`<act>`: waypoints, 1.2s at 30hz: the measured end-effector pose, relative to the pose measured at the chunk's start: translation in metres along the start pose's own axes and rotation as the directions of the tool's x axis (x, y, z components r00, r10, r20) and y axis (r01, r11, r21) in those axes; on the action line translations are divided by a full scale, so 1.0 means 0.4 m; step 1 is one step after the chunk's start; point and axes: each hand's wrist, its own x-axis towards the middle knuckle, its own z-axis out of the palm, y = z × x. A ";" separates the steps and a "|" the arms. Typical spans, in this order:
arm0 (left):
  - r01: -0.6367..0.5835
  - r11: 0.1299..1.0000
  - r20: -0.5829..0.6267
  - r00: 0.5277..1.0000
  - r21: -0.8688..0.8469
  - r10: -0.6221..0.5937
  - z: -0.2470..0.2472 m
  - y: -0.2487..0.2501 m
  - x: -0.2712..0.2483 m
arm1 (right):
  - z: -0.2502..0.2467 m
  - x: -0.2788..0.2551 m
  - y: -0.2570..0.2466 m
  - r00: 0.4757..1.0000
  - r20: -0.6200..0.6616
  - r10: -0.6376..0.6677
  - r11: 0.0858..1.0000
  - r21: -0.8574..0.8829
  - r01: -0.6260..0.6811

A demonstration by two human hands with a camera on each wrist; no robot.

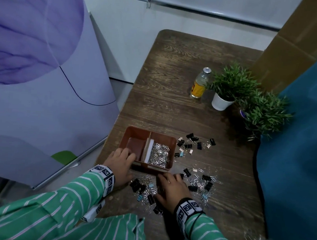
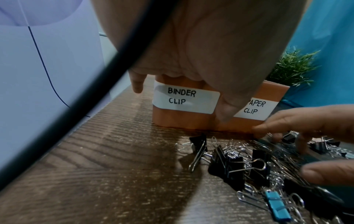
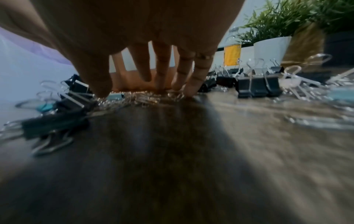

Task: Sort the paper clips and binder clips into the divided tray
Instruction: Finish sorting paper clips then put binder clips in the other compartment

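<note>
Beside scattered clips point(image 1: 198, 182), labelled brown tray point(image 1: 172, 140)

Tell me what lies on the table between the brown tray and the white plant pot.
A scatter of binder clips, mostly black, beside the divided tray; then bare wood up to the white pot. The head view shows it.

In the left wrist view the left hand point(image 2: 201, 53) covers the tray's point(image 2: 184, 119) top edge, and its thumb hides the first letter of the paper clip label point(image 2: 254, 109). Under the right hand point(image 3: 134, 37), the right wrist view blurs the paper clips point(image 3: 145, 98) at its fingertips, so single ones cannot be told apart.
</note>
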 end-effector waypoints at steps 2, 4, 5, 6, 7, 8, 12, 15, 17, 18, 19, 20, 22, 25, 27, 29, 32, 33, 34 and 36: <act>0.002 1.000 0.001 1.000 -0.001 -0.002 -0.001 0.001 -0.001 | 0.012 -0.008 -0.002 0.998 0.045 0.031 0.999 -0.034 -0.029; 0.004 1.000 0.002 1.000 -0.008 -0.004 -0.001 0.002 0.000 | 0.021 -0.011 -0.003 0.998 0.037 0.053 0.998 -0.039 -0.051; 0.003 1.000 0.000 1.000 -0.011 -0.003 -0.002 0.000 -0.001 | 0.024 -0.010 -0.006 0.998 0.024 0.063 0.998 -0.026 -0.062; -0.002 1.000 -0.001 1.000 -0.014 0.002 -0.001 0.001 0.000 | 0.030 -0.009 -0.004 0.997 0.013 0.069 0.998 -0.008 -0.069; -0.005 1.000 -0.003 1.000 -0.019 0.005 -0.001 0.002 0.000 | 0.036 -0.007 -0.002 0.998 0.004 0.065 0.998 0.012 -0.065; -0.008 1.000 -0.007 1.000 -0.023 0.008 -0.002 0.002 -0.001 | 0.040 -0.006 -0.001 0.999 -0.006 0.050 0.998 0.032 -0.050; -0.006 1.000 -0.011 1.000 -0.027 0.006 -0.006 0.004 -0.005 | 0.031 -0.022 0.015 0.996 -0.073 0.050 0.991 0.127 -0.040; 0.001 1.000 -0.012 1.000 -0.027 -0.001 -0.005 0.005 -0.006 | 0.012 -0.044 0.038 0.984 -0.155 0.083 0.986 0.154 -0.059; -0.002 0.999 -0.014 1.000 -0.039 0.002 -0.003 0.004 -0.005 | 0.004 -0.053 0.033 0.995 -0.065 0.078 0.994 0.082 -0.072; -0.006 0.999 -0.015 1.000 -0.042 0.005 -0.003 0.004 -0.004 | 0.001 -0.054 0.023 0.996 -0.004 0.088 0.995 0.045 -0.088; -0.008 0.999 -0.015 1.000 -0.042 0.007 -0.003 0.003 -0.004 | 0.000 -0.053 0.011 0.993 0.037 0.112 0.993 0.017 -0.113; -0.008 0.999 -0.016 1.000 -0.043 0.007 -0.002 0.003 -0.004 | 0.000 -0.050 -0.001 0.988 0.057 0.143 0.990 0.005 -0.143; -0.005 0.999 -0.020 1.000 -0.047 0.004 -0.003 0.003 -0.006 | -0.002 -0.043 -0.028 0.974 0.075 0.214 0.976 0.031 -0.217; -0.007 0.999 -0.028 1.000 -0.051 0.005 -0.002 0.005 -0.010 | 0.009 -0.032 -0.061 0.966 0.075 0.249 0.962 0.095 -0.255; -0.007 0.999 -0.023 1.000 -0.048 0.006 -0.001 0.005 -0.009 | 0.020 -0.024 -0.071 0.971 0.054 0.231 0.964 0.125 -0.236; -0.005 0.999 -0.009 1.000 -0.037 0.005 -0.002 0.003 -0.008 | 0.024 -0.017 -0.069 0.976 0.041 0.214 0.963 0.158 -0.218; -0.006 0.999 -0.005 1.000 -0.039 0.005 -0.002 0.003 -0.008 | 0.022 -0.018 -0.054 0.981 0.022 0.195 0.963 0.187 -0.195; -0.006 0.999 -0.003 1.000 -0.041 0.006 -0.003 0.003 -0.008 | 0.018 -0.021 -0.047 0.979 0.008 0.203 0.958 0.203 -0.200; -0.006 0.999 -0.001 1.000 -0.041 0.006 -0.003 0.003 -0.007 | 0.014 -0.025 -0.040 0.975 -0.011 0.222 0.952 0.220 -0.214; -0.001 0.999 0.001 1.000 -0.034 0.001 -0.002 0.004 -0.008 | 0.007 -0.032 -0.024 0.958 -0.047 0.285 0.929 0.261 -0.263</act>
